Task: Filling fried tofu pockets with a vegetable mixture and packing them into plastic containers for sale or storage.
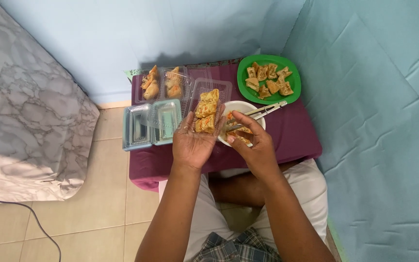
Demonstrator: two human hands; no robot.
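While the left hand (193, 143) lies palm-up at the centre of the frame, fingers spread apart under a clear plastic box (208, 109) filled with fried pastry pieces (206, 110), I see the right hand (253, 145) just beside it, clamped on metal tongs (263, 112) above a white bowl (241, 106). A green plate (292, 94) of more pieces sits upper right on the purple table (292, 136); other clear boxes (153, 121) lie to the left.
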